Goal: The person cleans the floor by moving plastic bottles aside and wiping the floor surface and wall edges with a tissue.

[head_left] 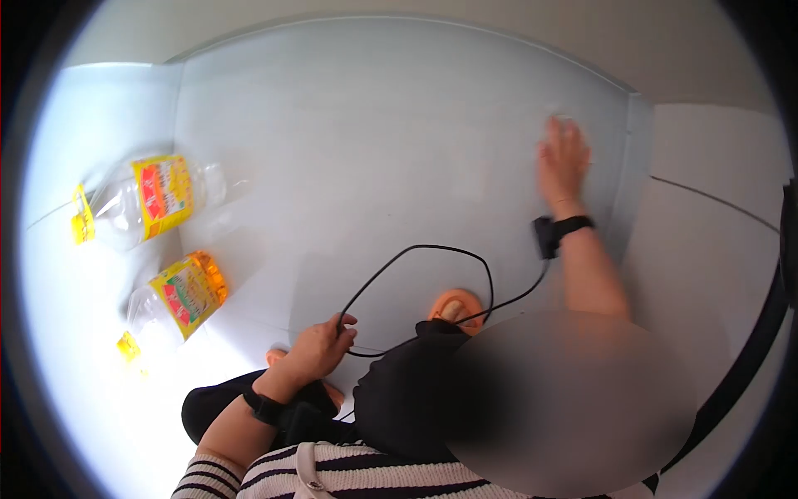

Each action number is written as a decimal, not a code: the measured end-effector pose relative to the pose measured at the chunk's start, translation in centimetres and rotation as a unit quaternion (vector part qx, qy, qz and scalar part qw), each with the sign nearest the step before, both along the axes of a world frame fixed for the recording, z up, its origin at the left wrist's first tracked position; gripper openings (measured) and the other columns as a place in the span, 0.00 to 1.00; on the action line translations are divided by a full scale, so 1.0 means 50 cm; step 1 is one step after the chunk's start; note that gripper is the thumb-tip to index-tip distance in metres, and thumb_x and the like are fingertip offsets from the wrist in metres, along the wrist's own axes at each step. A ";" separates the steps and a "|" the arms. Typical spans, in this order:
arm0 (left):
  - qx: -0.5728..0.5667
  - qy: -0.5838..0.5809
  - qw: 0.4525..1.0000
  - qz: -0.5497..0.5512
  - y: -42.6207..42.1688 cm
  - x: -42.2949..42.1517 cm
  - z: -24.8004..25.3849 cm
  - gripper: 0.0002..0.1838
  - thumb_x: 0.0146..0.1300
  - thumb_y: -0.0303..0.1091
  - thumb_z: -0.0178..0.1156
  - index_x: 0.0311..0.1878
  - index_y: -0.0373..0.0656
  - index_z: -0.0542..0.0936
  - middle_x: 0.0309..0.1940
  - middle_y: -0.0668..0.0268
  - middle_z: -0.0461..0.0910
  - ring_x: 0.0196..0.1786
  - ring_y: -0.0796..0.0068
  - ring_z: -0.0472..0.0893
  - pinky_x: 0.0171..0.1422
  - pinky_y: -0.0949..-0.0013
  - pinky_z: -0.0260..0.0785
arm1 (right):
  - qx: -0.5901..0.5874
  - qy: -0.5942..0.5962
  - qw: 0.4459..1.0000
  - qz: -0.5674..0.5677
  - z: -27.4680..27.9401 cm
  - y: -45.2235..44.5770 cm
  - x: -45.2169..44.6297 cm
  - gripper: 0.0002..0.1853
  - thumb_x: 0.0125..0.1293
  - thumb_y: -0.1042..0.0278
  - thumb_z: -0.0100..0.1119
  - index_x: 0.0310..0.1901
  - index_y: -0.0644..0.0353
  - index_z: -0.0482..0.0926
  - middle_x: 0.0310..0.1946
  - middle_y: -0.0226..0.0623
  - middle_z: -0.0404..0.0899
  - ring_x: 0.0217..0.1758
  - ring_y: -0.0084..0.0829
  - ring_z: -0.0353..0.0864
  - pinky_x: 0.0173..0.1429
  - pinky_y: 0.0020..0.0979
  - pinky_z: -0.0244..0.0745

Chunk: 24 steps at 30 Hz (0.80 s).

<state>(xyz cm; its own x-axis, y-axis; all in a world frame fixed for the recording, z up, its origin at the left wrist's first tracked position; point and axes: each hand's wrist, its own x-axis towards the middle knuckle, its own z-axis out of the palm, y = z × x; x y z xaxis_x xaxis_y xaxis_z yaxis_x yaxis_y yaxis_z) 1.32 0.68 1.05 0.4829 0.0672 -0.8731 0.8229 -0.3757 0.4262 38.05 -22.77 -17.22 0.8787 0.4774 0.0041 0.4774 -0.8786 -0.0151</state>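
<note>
My left hand (320, 349) is closed on a thin black cable (416, 246), which makes a wide loop in front of me and runs to the black wristband (549, 236) on my right wrist. Over at the right, my right hand (564, 166) reaches down to the pale surface near its edge. Its fingers are bent over something whitish, of which only slight pale edges show past the fingertips; I cannot make out what it is.
Two clear plastic bottles with yellow caps are at the left: a larger one (167, 195) and one holding orange liquid (189, 293). An orange slipper (456, 308) is on my foot. A blurred grey patch (573, 407) hides the lower right.
</note>
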 end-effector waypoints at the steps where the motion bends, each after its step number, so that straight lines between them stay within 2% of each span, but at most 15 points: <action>1: 0.024 -0.011 1.000 -0.014 -0.005 -0.035 -0.021 0.19 0.63 0.43 0.49 0.49 0.37 0.71 0.27 0.52 0.79 0.37 0.50 0.79 0.43 0.56 0.70 | 0.011 -0.010 1.000 -0.023 -0.011 -0.001 0.044 0.27 0.64 0.58 0.46 0.65 0.46 0.57 0.67 0.41 0.51 0.71 0.41 0.47 0.69 0.54 0.40; 2: 0.031 0.003 1.000 -0.004 -0.009 -0.052 -0.024 0.19 0.63 0.43 0.49 0.49 0.37 0.71 0.27 0.52 0.79 0.37 0.50 0.79 0.43 0.56 0.70 | 0.019 -0.016 0.999 -0.047 -0.014 0.019 0.071 0.26 0.65 0.57 0.45 0.65 0.45 0.57 0.68 0.40 0.50 0.71 0.41 0.46 0.69 0.54 0.40; 4: 0.009 0.115 0.988 -0.099 -0.020 -0.074 -0.037 0.22 0.63 0.47 0.48 0.48 0.37 0.72 0.30 0.50 0.80 0.38 0.50 0.79 0.44 0.56 0.70 | 0.034 -0.011 0.999 -0.025 -0.018 0.095 0.083 0.26 0.65 0.58 0.44 0.65 0.46 0.57 0.68 0.40 0.50 0.71 0.40 0.46 0.69 0.53 0.40; 5: 0.015 0.031 0.980 -0.196 -0.035 -0.166 -0.089 0.26 0.61 0.52 0.47 0.43 0.35 0.76 0.31 0.49 0.80 0.39 0.50 0.79 0.45 0.55 0.70 | 0.048 -0.028 0.998 -0.013 -0.015 0.134 0.088 0.25 0.65 0.58 0.43 0.64 0.47 0.58 0.68 0.39 0.50 0.72 0.39 0.46 0.69 0.53 0.41; 6: 0.020 0.028 0.980 -0.195 -0.027 -0.139 -0.075 0.26 0.61 0.52 0.47 0.43 0.35 0.76 0.31 0.49 0.80 0.39 0.50 0.79 0.45 0.55 0.70 | 0.049 -0.005 0.997 0.061 -0.012 0.180 0.076 0.25 0.65 0.60 0.43 0.64 0.48 0.58 0.68 0.38 0.51 0.72 0.37 0.46 0.70 0.52 0.41; 8: -0.085 0.146 0.942 -0.289 -0.026 -0.074 -0.019 0.27 0.58 0.53 0.48 0.36 0.34 0.80 0.32 0.48 0.80 0.40 0.50 0.79 0.46 0.55 0.70 | 0.089 -0.001 0.981 0.171 -0.004 0.251 -0.019 0.25 0.62 0.63 0.44 0.62 0.51 0.61 0.65 0.37 0.57 0.70 0.36 0.52 0.70 0.49 0.43; 9: -0.090 0.150 0.937 -0.303 -0.026 -0.078 -0.020 0.26 0.56 0.53 0.49 0.33 0.35 0.81 0.32 0.49 0.80 0.39 0.50 0.79 0.46 0.55 0.71 | 0.113 0.009 0.970 0.214 -0.008 0.265 -0.072 0.25 0.61 0.64 0.45 0.62 0.52 0.63 0.64 0.37 0.60 0.69 0.36 0.54 0.70 0.48 0.44; 11: -0.090 0.143 0.926 -0.336 -0.019 -0.082 -0.027 0.26 0.56 0.53 0.49 0.34 0.36 0.81 0.32 0.49 0.80 0.40 0.50 0.79 0.46 0.56 0.71 | 0.151 0.135 0.938 0.280 0.019 0.269 -0.182 0.25 0.61 0.65 0.42 0.62 0.55 0.63 0.63 0.36 0.61 0.67 0.35 0.57 0.70 0.44 0.46; 14: -0.104 0.136 0.906 -0.388 -0.018 -0.095 -0.033 0.26 0.55 0.54 0.51 0.35 0.37 0.81 0.33 0.50 0.80 0.40 0.51 0.80 0.46 0.57 0.71 | 0.181 0.210 0.865 0.419 0.041 0.209 -0.346 0.24 0.61 0.69 0.42 0.61 0.58 0.65 0.62 0.37 0.63 0.66 0.37 0.59 0.71 0.40 0.48; 15: -0.115 0.140 0.897 -0.403 -0.017 -0.097 -0.041 0.26 0.54 0.54 0.51 0.35 0.37 0.81 0.33 0.51 0.80 0.40 0.52 0.80 0.46 0.57 0.71 | 0.173 0.203 0.871 0.413 0.054 0.195 -0.358 0.24 0.61 0.69 0.42 0.61 0.58 0.65 0.62 0.37 0.63 0.66 0.37 0.59 0.71 0.40 0.48; 17: -0.134 0.141 0.895 -0.402 -0.001 -0.058 -0.004 0.26 0.54 0.54 0.52 0.36 0.37 0.81 0.33 0.51 0.81 0.41 0.52 0.80 0.46 0.57 0.71 | 0.186 0.332 0.843 0.380 0.074 0.149 -0.383 0.23 0.61 0.72 0.41 0.60 0.61 0.65 0.62 0.40 0.62 0.66 0.39 0.59 0.71 0.39 0.48; 18: -0.149 0.153 0.893 -0.395 0.002 -0.048 0.015 0.27 0.54 0.55 0.52 0.38 0.36 0.80 0.34 0.52 0.81 0.41 0.53 0.80 0.46 0.58 0.71 | 0.174 0.339 0.849 0.365 0.077 0.106 -0.386 0.23 0.61 0.72 0.41 0.60 0.61 0.65 0.62 0.40 0.62 0.66 0.39 0.59 0.71 0.39 0.48; 20: -0.138 0.122 0.901 -0.394 0.018 -0.060 0.013 0.26 0.54 0.53 0.53 0.41 0.35 0.78 0.34 0.52 0.81 0.41 0.52 0.80 0.46 0.57 0.71 | 0.297 0.252 0.906 0.165 0.084 0.004 -0.364 0.24 0.60 0.75 0.41 0.60 0.64 0.64 0.63 0.44 0.60 0.68 0.42 0.57 0.72 0.39 0.47; 22: -0.114 0.099 0.913 -0.378 0.042 -0.094 -0.006 0.27 0.55 0.51 0.53 0.45 0.34 0.75 0.34 0.51 0.81 0.41 0.52 0.80 0.46 0.57 0.71 | 0.236 0.199 0.951 0.008 0.134 -0.114 -0.387 0.23 0.63 0.76 0.36 0.61 0.67 0.61 0.63 0.52 0.58 0.69 0.46 0.52 0.72 0.39 0.45; 24: -0.062 0.059 0.933 -0.348 0.060 -0.138 -0.038 0.28 0.54 0.44 0.54 0.52 0.32 0.67 0.32 0.51 0.80 0.39 0.51 0.80 0.45 0.56 0.71 | 0.136 0.167 0.971 -0.103 0.145 -0.225 -0.445 0.25 0.65 0.74 0.35 0.63 0.70 0.56 0.66 0.55 0.51 0.71 0.48 0.48 0.73 0.37 0.42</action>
<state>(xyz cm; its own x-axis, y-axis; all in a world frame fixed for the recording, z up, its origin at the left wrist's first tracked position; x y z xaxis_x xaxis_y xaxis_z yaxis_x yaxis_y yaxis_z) -5.59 3.66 -0.85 0.2716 -0.3315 -0.9035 0.4412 -0.7914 0.4231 15.78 -34.04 -9.98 0.9296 0.3122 -0.1962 0.2203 -0.8970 -0.3832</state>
